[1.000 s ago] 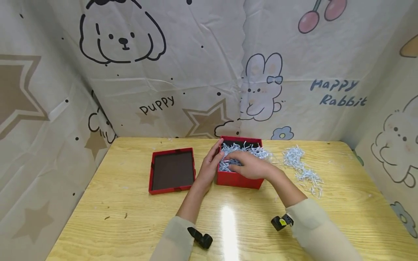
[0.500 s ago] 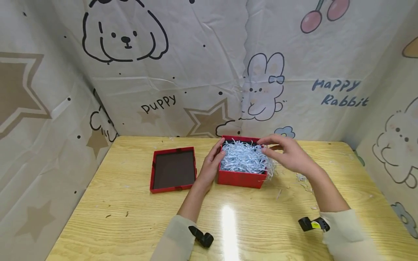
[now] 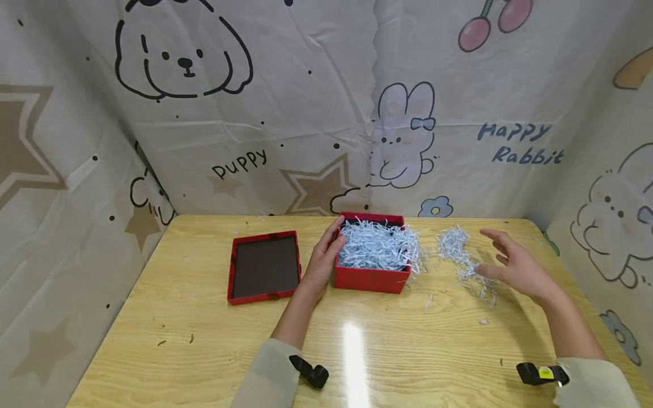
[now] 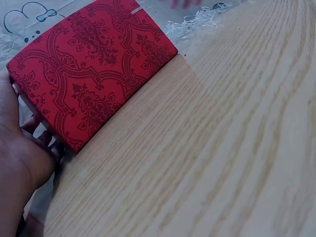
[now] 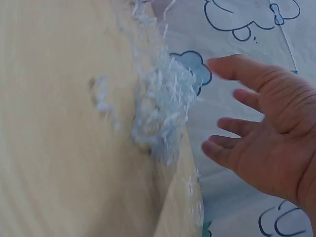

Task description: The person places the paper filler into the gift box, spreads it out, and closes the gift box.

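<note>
Hands are well apart; the left hand (image 3: 320, 260) is unclenched, its palm and fingers along the left wall of a red box (image 3: 372, 280); the right hand (image 3: 517, 271) has thumb and fingers spread beside loose strands (image 3: 453, 243) of pale shredded paper on the tabletop (image 3: 224, 351), though whether it touches them cannot be told; the box stands upright and uncovered toward the tabletop's far edge, dark inside, its outer wall patterned in deeper red; a paper filling (image 3: 374, 246) heaps up to its rim, some of it hanging over the right wall; left of the box, a shallow red lid (image 3: 265, 266) lies dark inside facing up; beyond rises a printed cloth (image 3: 306, 107).
</note>
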`<state>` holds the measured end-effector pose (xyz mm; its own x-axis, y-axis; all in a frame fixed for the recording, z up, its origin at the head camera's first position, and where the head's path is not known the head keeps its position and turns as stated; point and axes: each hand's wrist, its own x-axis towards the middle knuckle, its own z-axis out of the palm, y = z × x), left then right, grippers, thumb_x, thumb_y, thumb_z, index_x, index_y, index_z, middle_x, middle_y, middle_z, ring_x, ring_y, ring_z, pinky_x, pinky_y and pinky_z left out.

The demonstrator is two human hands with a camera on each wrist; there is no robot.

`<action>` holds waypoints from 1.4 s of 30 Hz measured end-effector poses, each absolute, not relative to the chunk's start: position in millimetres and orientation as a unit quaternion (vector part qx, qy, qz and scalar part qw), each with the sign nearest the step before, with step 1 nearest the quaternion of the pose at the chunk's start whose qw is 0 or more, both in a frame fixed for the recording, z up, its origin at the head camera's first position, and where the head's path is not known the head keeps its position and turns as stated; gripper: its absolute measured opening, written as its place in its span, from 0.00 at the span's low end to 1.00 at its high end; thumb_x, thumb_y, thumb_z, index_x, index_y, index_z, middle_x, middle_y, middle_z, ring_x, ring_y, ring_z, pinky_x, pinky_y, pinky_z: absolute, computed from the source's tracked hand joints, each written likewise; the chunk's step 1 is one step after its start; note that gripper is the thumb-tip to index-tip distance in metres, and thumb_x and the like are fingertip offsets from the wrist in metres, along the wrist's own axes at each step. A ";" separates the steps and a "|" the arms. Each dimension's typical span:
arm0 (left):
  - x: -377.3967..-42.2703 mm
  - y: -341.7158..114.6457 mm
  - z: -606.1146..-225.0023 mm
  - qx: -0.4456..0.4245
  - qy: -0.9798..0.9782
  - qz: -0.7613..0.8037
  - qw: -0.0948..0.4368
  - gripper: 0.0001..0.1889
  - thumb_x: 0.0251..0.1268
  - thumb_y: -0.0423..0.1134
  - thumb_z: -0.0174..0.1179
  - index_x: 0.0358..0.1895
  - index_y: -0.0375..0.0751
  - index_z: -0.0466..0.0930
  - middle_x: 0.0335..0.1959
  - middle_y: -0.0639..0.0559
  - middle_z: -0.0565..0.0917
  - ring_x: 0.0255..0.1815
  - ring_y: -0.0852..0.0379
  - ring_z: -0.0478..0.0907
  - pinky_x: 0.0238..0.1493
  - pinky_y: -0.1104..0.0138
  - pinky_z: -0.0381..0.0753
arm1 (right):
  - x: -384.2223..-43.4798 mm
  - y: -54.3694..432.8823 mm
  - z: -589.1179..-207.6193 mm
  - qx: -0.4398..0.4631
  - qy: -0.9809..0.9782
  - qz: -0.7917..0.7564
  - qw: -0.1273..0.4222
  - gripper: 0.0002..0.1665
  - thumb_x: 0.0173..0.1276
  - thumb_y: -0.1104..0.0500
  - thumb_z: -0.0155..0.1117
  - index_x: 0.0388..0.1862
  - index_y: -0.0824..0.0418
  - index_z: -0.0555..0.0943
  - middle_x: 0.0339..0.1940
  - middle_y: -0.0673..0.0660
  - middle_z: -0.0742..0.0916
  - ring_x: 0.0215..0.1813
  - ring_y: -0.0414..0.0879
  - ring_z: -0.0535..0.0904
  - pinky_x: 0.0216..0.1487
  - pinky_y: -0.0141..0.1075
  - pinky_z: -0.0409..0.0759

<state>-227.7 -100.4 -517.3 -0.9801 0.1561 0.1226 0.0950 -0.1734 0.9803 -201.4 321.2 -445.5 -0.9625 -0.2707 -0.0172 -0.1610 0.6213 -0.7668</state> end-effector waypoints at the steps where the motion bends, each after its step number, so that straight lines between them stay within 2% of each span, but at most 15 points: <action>1: -227.0 -101.1 -517.0 0.097 0.643 0.759 0.022 0.27 0.84 0.48 0.53 0.82 0.67 0.65 0.85 0.60 0.57 0.86 0.55 0.52 0.84 0.55 0.54 | -198.6 325.2 -449.5 -0.130 0.899 -0.412 0.077 0.57 0.69 0.65 0.74 0.87 0.65 0.49 0.85 0.76 0.53 0.81 0.81 0.45 0.72 0.78 0.52; 5: -226.6 -105.3 -516.8 0.096 0.637 0.765 0.017 0.28 0.84 0.47 0.53 0.82 0.66 0.64 0.86 0.58 0.57 0.86 0.54 0.51 0.84 0.54 0.52 | -193.0 335.0 -462.3 -0.160 0.902 -0.390 0.098 0.59 0.61 0.76 0.69 0.87 0.66 0.49 0.85 0.76 0.52 0.81 0.81 0.45 0.71 0.77 0.54; 9: -226.2 -109.6 -517.9 0.093 0.633 0.768 0.012 0.27 0.85 0.47 0.53 0.82 0.66 0.65 0.85 0.59 0.57 0.86 0.54 0.51 0.84 0.54 0.53 | -196.4 335.2 -473.6 -0.158 0.897 -0.398 0.112 0.63 0.57 0.79 0.66 0.88 0.63 0.47 0.86 0.75 0.50 0.82 0.80 0.44 0.74 0.73 0.53; 12: -225.9 -109.4 -519.2 0.092 0.633 0.769 0.018 0.27 0.85 0.48 0.53 0.82 0.66 0.65 0.85 0.59 0.57 0.86 0.55 0.51 0.84 0.54 0.53 | -200.8 330.6 -482.8 -0.148 0.898 -0.401 0.109 0.64 0.61 0.75 0.71 0.89 0.61 0.46 0.86 0.75 0.50 0.82 0.81 0.45 0.73 0.74 0.52; 15: -225.9 -106.9 -520.4 0.092 0.632 0.769 0.020 0.27 0.85 0.48 0.53 0.81 0.67 0.65 0.85 0.60 0.58 0.85 0.55 0.51 0.84 0.55 0.53 | -206.8 323.5 -489.9 -0.137 0.908 -0.384 0.096 0.65 0.64 0.66 0.78 0.89 0.59 0.46 0.85 0.75 0.53 0.81 0.81 0.49 0.72 0.75 0.56; 18: -225.8 -104.3 -521.5 0.096 0.631 0.770 0.018 0.27 0.85 0.47 0.53 0.82 0.67 0.65 0.85 0.60 0.57 0.86 0.55 0.51 0.84 0.55 0.53 | -214.9 315.5 -494.0 -0.120 0.911 -0.383 0.092 0.66 0.64 0.61 0.80 0.90 0.56 0.46 0.86 0.74 0.52 0.82 0.80 0.48 0.73 0.76 0.55; 24: -225.4 -100.8 -519.8 0.097 0.636 0.765 0.018 0.27 0.85 0.48 0.53 0.81 0.68 0.65 0.85 0.62 0.58 0.85 0.55 0.51 0.84 0.53 0.53 | -232.8 305.0 -497.2 -0.125 0.923 -0.358 0.062 0.68 0.62 0.57 0.83 0.89 0.57 0.47 0.88 0.69 0.43 0.83 0.78 0.41 0.73 0.79 0.49; 28: -226.0 -99.4 -517.7 0.100 0.638 0.763 0.019 0.27 0.85 0.48 0.53 0.81 0.68 0.65 0.85 0.62 0.58 0.85 0.56 0.51 0.84 0.54 0.53 | -240.8 303.7 -494.6 -0.146 0.927 -0.341 0.053 0.68 0.63 0.55 0.83 0.90 0.56 0.47 0.89 0.68 0.45 0.84 0.77 0.42 0.73 0.78 0.49; 31: -225.9 -99.1 -516.9 0.098 0.639 0.763 0.019 0.27 0.85 0.48 0.53 0.81 0.68 0.65 0.85 0.62 0.58 0.85 0.56 0.51 0.84 0.55 0.53 | -243.1 302.6 -492.9 -0.157 0.931 -0.324 0.060 0.62 0.66 0.54 0.80 0.89 0.57 0.52 0.87 0.70 0.54 0.83 0.76 0.48 0.75 0.75 0.51; 33: -225.9 -99.1 -516.6 0.096 0.639 0.763 0.020 0.27 0.85 0.47 0.53 0.81 0.68 0.65 0.85 0.61 0.58 0.85 0.56 0.51 0.84 0.55 0.53 | -243.2 301.2 -492.3 -0.168 0.935 -0.306 0.055 0.52 0.69 0.56 0.78 0.85 0.60 0.62 0.82 0.72 0.65 0.81 0.75 0.56 0.75 0.73 0.55; 36: -225.8 -99.6 -516.1 0.090 0.640 0.763 0.022 0.27 0.85 0.48 0.53 0.81 0.69 0.66 0.85 0.62 0.58 0.85 0.56 0.51 0.84 0.56 0.52 | -242.1 298.3 -491.5 -0.190 0.939 -0.283 0.030 0.33 0.70 0.63 0.74 0.73 0.64 0.77 0.68 0.72 0.79 0.72 0.74 0.70 0.71 0.71 0.64; 38: -225.9 -100.0 -515.6 0.087 0.640 0.763 0.022 0.27 0.85 0.48 0.53 0.81 0.69 0.66 0.85 0.61 0.58 0.85 0.56 0.51 0.84 0.56 0.52 | -240.1 296.6 -491.0 -0.186 0.942 -0.279 0.014 0.23 0.70 0.69 0.72 0.63 0.65 0.83 0.60 0.70 0.84 0.66 0.71 0.76 0.67 0.69 0.70; 42: -225.8 -100.6 -514.9 0.085 0.640 0.763 0.023 0.27 0.84 0.48 0.53 0.81 0.68 0.65 0.85 0.61 0.58 0.86 0.55 0.51 0.84 0.54 0.52 | -235.6 296.3 -490.3 -0.155 0.944 -0.293 -0.002 0.16 0.71 0.72 0.68 0.56 0.68 0.85 0.56 0.69 0.87 0.60 0.68 0.81 0.60 0.64 0.78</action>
<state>-225.8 -100.6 -514.9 -0.9844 0.1439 0.1008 0.0743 -0.1787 0.9811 -235.6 296.3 -490.3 -0.9522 -0.2907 0.0937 -0.2927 0.7809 -0.5519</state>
